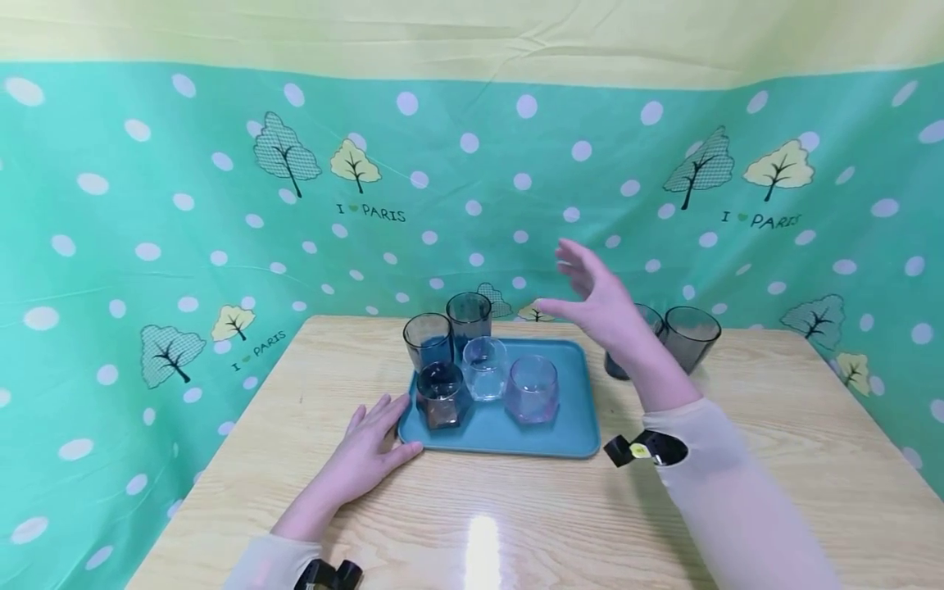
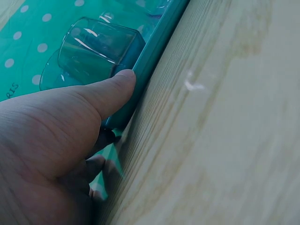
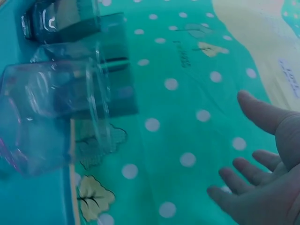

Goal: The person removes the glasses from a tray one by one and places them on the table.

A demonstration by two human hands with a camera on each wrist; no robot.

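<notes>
A blue tray (image 1: 487,441) lies on the wooden table, bearing several glasses. At its front left corner rests my left hand (image 1: 372,447), fingers stretched along the left side and thumb at the front rim; in the left wrist view the thumb (image 2: 123,83) lies against the tray edge (image 2: 145,61). A dark faceted glass (image 1: 442,397) stands nearest that hand. Beside it are a clear glass (image 1: 485,369) and a pinkish faceted glass (image 1: 533,391). Above the tray's back right, my right hand (image 1: 601,299) hangs in the air with fingers spread and nothing in it.
Two tall smoky glasses, one in front (image 1: 428,342) and one behind (image 1: 469,315), stand at the tray's back left. Right of the tray, another dark glass (image 1: 692,336) and one partly hidden by my right forearm stand on the table (image 1: 774,459). A dotted green cloth (image 1: 472,188) hangs behind.
</notes>
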